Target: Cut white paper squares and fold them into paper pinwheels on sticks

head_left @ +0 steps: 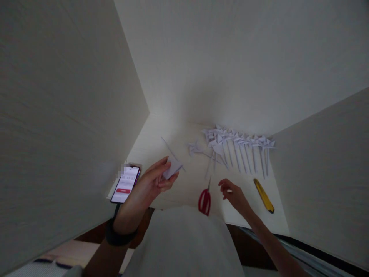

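My left hand [152, 181] holds a small folded piece of white paper [172, 168] pinched between thumb and fingers, above the white desk [161, 134]. My right hand [232, 192] hovers over the desk with fingers curled, just right of the red-handled scissors [205, 200], which lie with the blades pointing away from me. I cannot tell whether something small sits between its fingertips. A row of several white paper pinwheels on sticks [239, 148] lies farther back on the desk.
A lit phone [126, 184] lies at the left edge of the desk. A yellow utility knife [263, 195] lies to the right. A thin paper stick [170, 150] and one loose pinwheel [195, 148] rest near the middle. White walls close in on both sides.
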The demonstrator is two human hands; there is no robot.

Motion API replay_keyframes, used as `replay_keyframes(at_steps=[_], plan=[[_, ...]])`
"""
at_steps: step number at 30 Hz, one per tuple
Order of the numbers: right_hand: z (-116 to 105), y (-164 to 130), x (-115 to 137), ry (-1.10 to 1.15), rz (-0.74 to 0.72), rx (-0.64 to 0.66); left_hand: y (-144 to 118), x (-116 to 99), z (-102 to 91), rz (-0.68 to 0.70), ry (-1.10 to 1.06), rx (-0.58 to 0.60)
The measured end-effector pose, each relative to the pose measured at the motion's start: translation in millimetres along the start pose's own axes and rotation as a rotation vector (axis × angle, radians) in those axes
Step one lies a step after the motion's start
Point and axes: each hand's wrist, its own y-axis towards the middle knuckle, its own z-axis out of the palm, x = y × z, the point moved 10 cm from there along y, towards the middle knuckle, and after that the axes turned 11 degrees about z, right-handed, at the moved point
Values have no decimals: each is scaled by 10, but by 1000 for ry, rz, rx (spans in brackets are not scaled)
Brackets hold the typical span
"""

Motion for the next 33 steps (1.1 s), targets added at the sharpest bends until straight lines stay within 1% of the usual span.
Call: replay_keyframes(at_steps=[2, 5, 7, 9, 12, 14, 16, 18, 20, 23, 27, 30, 33], plan=[[203, -101, 244, -23, -37, 26, 0, 4, -105, 9, -1, -62], [499, -194, 643, -88, -76, 47, 36, 8, -359, 50, 52, -189], [621, -193, 922, -140, -103, 44, 95, 29, -490, 67, 91, -199], [659, -140, 1174, -203, -109, 17, 159, 61, -592, 69, 109, -185], [611, -27, 1482, -284, -88, -54, 200, 64, -690, 78, 138, -192], [605, 22, 1651, -315, -96, -76, 184, 43, -686, 81, 160, -197], [669, 46, 1762, -340, -126, -50, 154, 15, -650, 85, 176, -200], [755, 70, 1763, -371, -134, -3, 131, -12, -624, 91, 185, -204], [804, 109, 1670, -406, -100, 21, 123, -29, -635, 97, 191, -209], [824, 164, 1542, -433, -37, 10, 139, -39, -703, 108, 195, -220], [864, 230, 1525, -422, 0, -4, 153, -43, -733, 120, 201, -232], [771, 333, 1410, -393, 37, -47, 111, -80, -690, 134, 208, -255], [586, 446, 1173, -332, 62, -102, 39, -140, -648, 148, 221, -282]])
